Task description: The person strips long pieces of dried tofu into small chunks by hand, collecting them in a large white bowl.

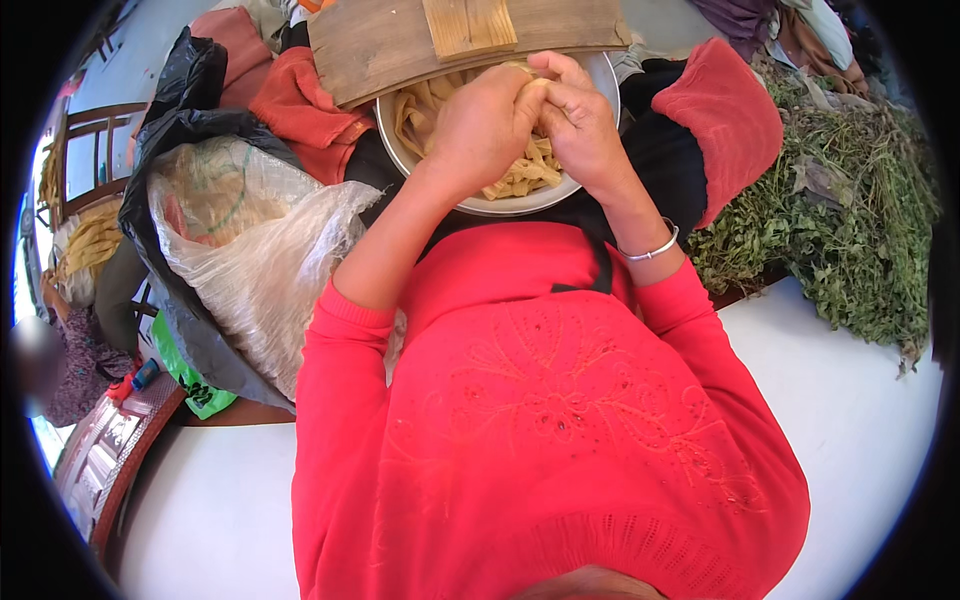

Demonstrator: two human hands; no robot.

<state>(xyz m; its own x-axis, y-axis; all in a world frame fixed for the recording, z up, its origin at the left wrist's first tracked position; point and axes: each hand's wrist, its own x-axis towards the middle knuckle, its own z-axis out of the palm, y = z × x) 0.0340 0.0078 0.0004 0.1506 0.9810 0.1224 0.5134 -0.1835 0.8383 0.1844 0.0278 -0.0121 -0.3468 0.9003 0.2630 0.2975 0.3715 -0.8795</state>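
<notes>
Over a round metal basin [491, 204] on my lap, my left hand [480, 124] and my right hand [574, 124] meet, fingers curled together. A small bit of yellowish, leaf-like strip material shows between the fingertips; the fingers hide most of it. The basin holds crumpled yellowish-tan strips [529, 174] under my hands. A wooden board [375, 56] lies across the basin's far side, with a smaller wood block [471, 26] on top. A metal bangle is on my right wrist.
To the left stands a white woven plastic sack [255, 225] inside a black plastic bag [169, 135]. A large heap of dried green plants [847, 217] lies on the right. Red cloths [724, 127] cover my knees. At the far left sits another person [75, 367], near yellowish strips [90, 240].
</notes>
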